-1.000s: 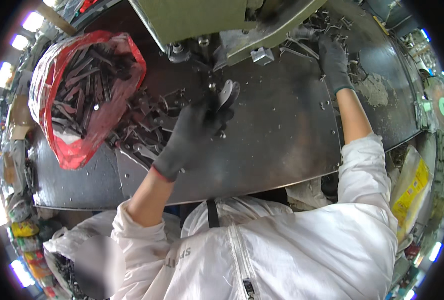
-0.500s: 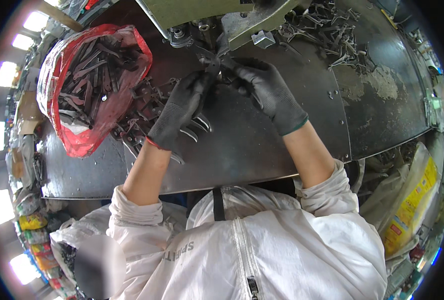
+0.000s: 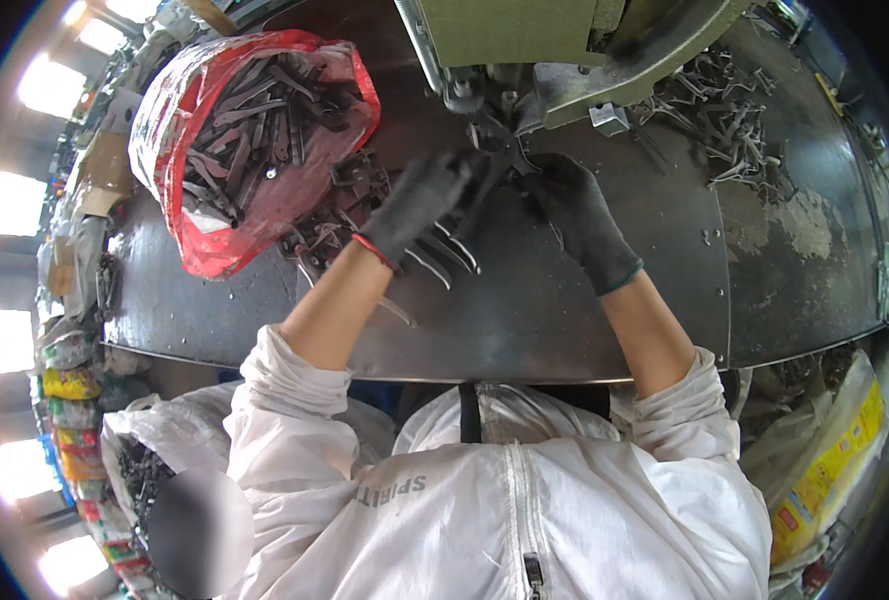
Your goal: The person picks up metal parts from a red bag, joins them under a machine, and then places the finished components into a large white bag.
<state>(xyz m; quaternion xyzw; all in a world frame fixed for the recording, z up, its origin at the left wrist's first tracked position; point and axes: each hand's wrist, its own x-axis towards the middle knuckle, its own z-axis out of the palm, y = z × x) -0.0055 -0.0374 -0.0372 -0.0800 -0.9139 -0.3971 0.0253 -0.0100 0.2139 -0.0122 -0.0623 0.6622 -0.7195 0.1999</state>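
Note:
Below the machine head, a dark plier-like metal tool [image 3: 504, 155] with crossing arms sits between my gloved hands. My right hand [image 3: 576, 208] is closed round one of its arms, and a thin handle edge shows below the fingers. My left hand [image 3: 426, 200] is beside the tool's other arm; motion smears its fingers, so their grip is unclear. Several curved, bright-edged handles [image 3: 432, 262] lie on the table just under my left hand. More dark metal parts [image 3: 362, 185] are heaped left of that wrist.
A green press-like machine [image 3: 509, 35] stands over the table [image 3: 564, 320]. To the left, a red-and-white bag [image 3: 189, 180] holds many dark flat metal parts [image 3: 274, 120]. A pile of metal pieces [image 3: 734, 120] lies at the far right. A yellow-and-white sack [image 3: 834, 460] is below the table's right edge.
The whole view has shifted, with table and machine now further right. My left hand has loosened from its close hold near the tool's joint and blurs with motion; my right hand stays on the tool.

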